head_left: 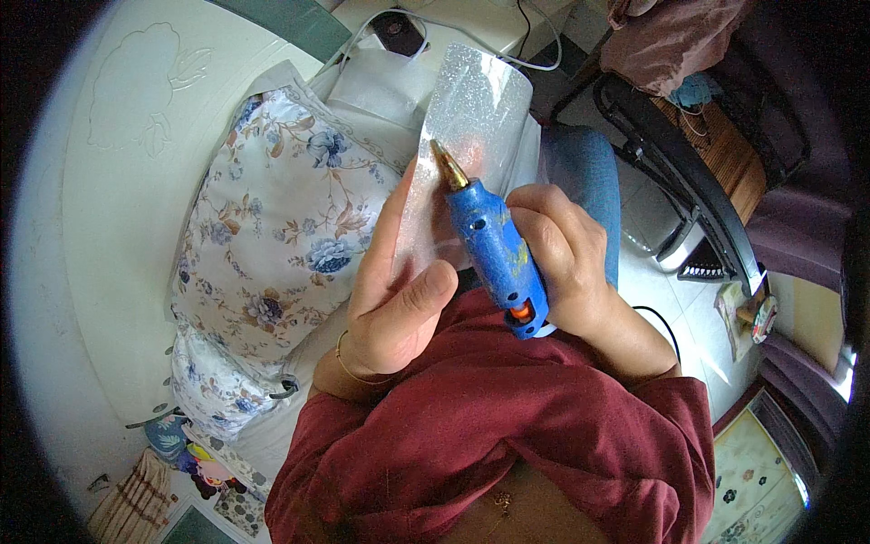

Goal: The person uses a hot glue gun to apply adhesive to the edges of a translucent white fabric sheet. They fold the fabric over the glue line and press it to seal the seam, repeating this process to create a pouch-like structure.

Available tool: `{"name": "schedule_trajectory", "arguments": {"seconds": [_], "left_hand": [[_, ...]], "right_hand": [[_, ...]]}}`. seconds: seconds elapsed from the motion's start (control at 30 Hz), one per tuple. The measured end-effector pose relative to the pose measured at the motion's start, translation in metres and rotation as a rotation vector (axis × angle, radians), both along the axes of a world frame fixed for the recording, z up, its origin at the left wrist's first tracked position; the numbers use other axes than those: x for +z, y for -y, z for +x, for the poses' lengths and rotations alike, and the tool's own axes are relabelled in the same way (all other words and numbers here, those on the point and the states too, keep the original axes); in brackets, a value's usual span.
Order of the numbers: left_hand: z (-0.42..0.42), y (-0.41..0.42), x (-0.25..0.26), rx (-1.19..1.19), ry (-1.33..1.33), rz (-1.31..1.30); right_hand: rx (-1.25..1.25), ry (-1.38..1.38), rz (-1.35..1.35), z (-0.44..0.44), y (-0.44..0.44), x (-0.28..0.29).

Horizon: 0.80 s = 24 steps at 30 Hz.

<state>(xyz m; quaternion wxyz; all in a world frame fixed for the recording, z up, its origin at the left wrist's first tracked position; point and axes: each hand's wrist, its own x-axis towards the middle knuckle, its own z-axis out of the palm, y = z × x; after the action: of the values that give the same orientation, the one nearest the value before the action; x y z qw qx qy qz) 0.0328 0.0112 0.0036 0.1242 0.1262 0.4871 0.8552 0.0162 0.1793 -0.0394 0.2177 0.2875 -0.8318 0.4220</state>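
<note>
A blue hot glue gun [499,255] is gripped in my right hand [567,251], its brass-coloured nozzle pointing up and left. That nozzle lies over the left edge of a clear, glittery plastic sheet [479,85]; whether it touches cannot be told. My left hand [401,306] holds the sheet from behind and below, with the thumb in front and the fingers partly seen through it. The sheet curves upward away from me. An orange part shows in the opening at the rear of the glue gun.
A floral cloth [272,238] covers a surface at left, beside a pale panel [115,224] with a raised pattern. A white cable [469,30] loops beyond the sheet near a dark device [397,30]. At right stands a black-framed chair [686,177] with cloth on it.
</note>
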Motion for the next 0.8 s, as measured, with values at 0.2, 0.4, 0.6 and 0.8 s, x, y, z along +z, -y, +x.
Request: {"name": "schedule_trajectory", "arguments": {"seconds": [0.2,0.4,0.6,0.8], "left_hand": [[-0.0007,-0.0003,0.0,0.011,-0.02,-0.004],[0.0001,0.0004,-0.0031,0.017,-0.018,-0.001],[-0.0011,0.0,-0.003,-0.001,-0.027,0.005],[-0.004,-0.0045,-0.0034,-0.008,0.075,0.119]], "right_hand": [[0.011,0.001,-0.005,-0.0002,0.0,-0.0001],[0.011,0.013,0.008,0.0008,-0.001,-0.0005],[0.011,0.017,-0.008,0.0005,-0.0006,0.0003],[0.017,0.07,-0.01,-0.0004,-0.0017,-0.0033]]}}
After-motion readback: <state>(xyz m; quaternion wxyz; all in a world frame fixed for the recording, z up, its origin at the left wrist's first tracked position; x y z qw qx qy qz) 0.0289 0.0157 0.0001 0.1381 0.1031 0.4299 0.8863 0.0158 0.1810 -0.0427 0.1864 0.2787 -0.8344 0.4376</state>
